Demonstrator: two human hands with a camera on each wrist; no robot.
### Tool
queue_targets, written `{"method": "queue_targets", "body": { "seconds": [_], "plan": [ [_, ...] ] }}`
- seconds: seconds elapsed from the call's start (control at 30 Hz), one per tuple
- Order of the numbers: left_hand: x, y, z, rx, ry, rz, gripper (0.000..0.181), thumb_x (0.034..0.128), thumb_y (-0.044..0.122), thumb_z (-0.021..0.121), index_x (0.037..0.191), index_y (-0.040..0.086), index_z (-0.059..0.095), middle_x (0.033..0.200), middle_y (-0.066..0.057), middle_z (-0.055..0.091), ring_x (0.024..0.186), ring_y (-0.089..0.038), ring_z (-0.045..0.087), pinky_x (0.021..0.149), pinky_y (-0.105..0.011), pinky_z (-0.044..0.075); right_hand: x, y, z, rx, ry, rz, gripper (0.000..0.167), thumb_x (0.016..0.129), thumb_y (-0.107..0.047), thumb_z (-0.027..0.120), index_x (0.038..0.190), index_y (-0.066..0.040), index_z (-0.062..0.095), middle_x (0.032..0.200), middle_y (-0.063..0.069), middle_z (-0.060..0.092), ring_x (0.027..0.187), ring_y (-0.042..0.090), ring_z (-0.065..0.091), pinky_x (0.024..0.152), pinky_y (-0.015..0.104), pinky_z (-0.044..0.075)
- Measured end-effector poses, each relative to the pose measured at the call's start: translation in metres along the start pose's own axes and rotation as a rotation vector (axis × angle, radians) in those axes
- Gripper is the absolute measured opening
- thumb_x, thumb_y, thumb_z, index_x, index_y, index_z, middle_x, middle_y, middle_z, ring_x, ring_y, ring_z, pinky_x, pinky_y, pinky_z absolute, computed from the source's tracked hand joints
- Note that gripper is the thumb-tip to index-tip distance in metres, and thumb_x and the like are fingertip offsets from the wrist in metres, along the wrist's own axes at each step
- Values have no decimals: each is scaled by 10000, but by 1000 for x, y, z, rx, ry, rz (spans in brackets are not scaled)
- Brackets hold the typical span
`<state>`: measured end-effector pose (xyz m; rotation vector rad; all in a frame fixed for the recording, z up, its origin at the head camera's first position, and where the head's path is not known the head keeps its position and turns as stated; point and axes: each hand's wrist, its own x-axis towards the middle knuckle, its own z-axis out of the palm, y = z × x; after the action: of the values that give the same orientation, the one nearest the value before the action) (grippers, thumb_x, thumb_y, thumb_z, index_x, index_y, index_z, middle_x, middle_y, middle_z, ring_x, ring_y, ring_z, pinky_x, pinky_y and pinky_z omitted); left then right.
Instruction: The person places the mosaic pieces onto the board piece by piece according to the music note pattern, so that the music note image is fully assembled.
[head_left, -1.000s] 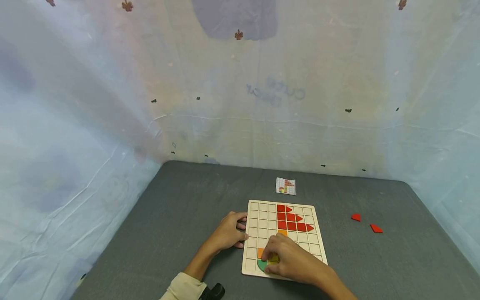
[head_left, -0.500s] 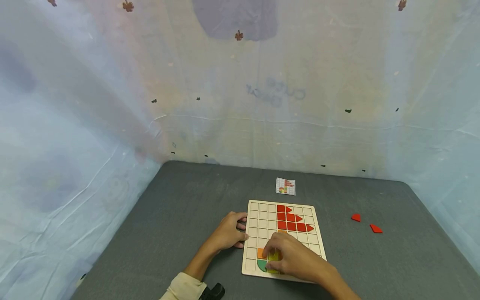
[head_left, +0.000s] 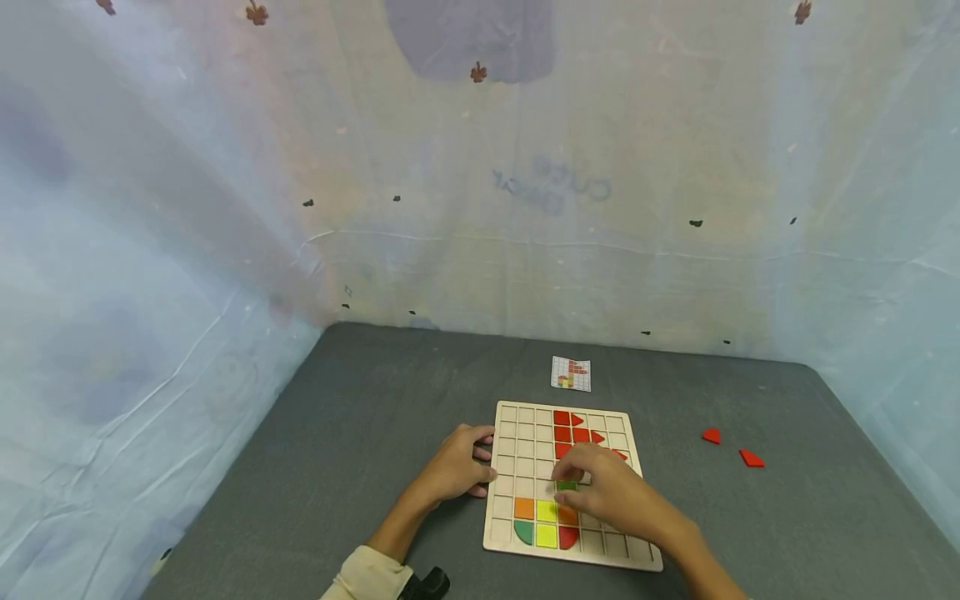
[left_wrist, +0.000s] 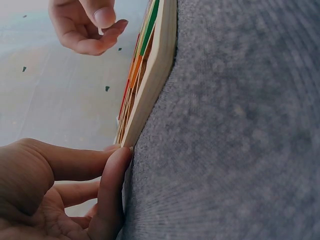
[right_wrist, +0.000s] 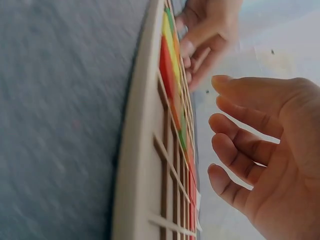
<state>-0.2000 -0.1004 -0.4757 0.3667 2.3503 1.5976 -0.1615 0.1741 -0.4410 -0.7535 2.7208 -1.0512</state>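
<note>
A wooden grid board (head_left: pixel 504 487) lies on the grey table. My left hand (head_left: pixel 453 465) holds its left edge, and the left wrist view shows thumb and finger pinching the rim. Over the board's middle hovers my right hand (head_left: pixel 615 493), fingers loosely bent; nothing is between them in the right wrist view. Near the front edge sit yellow squares (head_left: pixel 546 523), orange squares (head_left: pixel 523 507), a green rounded piece (head_left: pixel 523 532) and a red rounded piece (head_left: pixel 568 537). A green square (head_left: pixel 566 485) shows beneath the right hand. Red squares and triangles (head_left: pixel 562 425) fill part of the far rows, partly covered by that hand.
Behind the board lies a small printed card (head_left: pixel 571 374) with a coloured grid pattern. Two loose red pieces, one nearer the board (head_left: pixel 711 436) and another beyond it (head_left: pixel 752 458), lie to the right. Pale sheeting (head_left: pixel 480 283) hangs around the table (head_left: pixel 390 375).
My right hand has lifted off the front cells and moved away and to the right, uncovering the yellow, orange and red pieces there. The left hand has stayed at the board's edge.
</note>
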Motion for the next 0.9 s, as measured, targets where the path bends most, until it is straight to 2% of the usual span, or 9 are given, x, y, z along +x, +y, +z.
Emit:
{"method": "queue_targets", "body": {
  "seconds": [0.17, 0.27, 0.43, 0.63, 0.9],
  "plan": [
    [0, 1, 0, -5, -4, -5, 687, 849, -115, 761, 1493, -85, 524, 1225, -172, 557, 1038, -270, 603, 573, -336, 655, -2, 10, -11, 1, 67, 23, 155, 919, -182, 832, 1057, -161, 763, 1002, -65, 694, 922, 137, 617, 795, 295, 571],
    [0, 0, 1, -8, -7, -6, 686, 853, -114, 760, 1495, -84, 521, 1226, -169, 556, 1039, -267, 602, 574, -335, 655, -3, 16, -19, -9, 100, 39, 170, 933, -193, 821, 1088, -147, 768, 1028, -57, 709, 922, 113, 629, 792, 289, 581],
    [1, 0, 2, -11, -1, -7, 688, 851, -118, 760, 1495, -83, 521, 1225, -167, 550, 1038, -265, 602, 574, -335, 655, -7, 26, -30, -19, 149, 64, 210, 928, -206, 834, 1115, -135, 773, 1003, -64, 697, 877, 58, 588, 720, 250, 548],
    [1, -1, 1, -7, 1, -12, 693, 852, -118, 765, 1499, -74, 520, 1228, -164, 547, 1045, -266, 602, 577, -335, 655, -15, 42, -43, -16, 225, 103, 203, 936, -178, 825, 1126, -126, 777, 964, -59, 672, 823, 79, 583, 656, 251, 524],
    [1, -2, 0, -10, 0, -16, 703, 849, -117, 761, 1505, -78, 511, 1248, -168, 546, 1060, -269, 603, 583, -337, 658, -28, 64, -62, -38, 325, 192, 298, 945, -243, 825, 1192, -90, 757, 1017, -22, 698, 880, 68, 626, 719, 263, 560]
  ]
}}
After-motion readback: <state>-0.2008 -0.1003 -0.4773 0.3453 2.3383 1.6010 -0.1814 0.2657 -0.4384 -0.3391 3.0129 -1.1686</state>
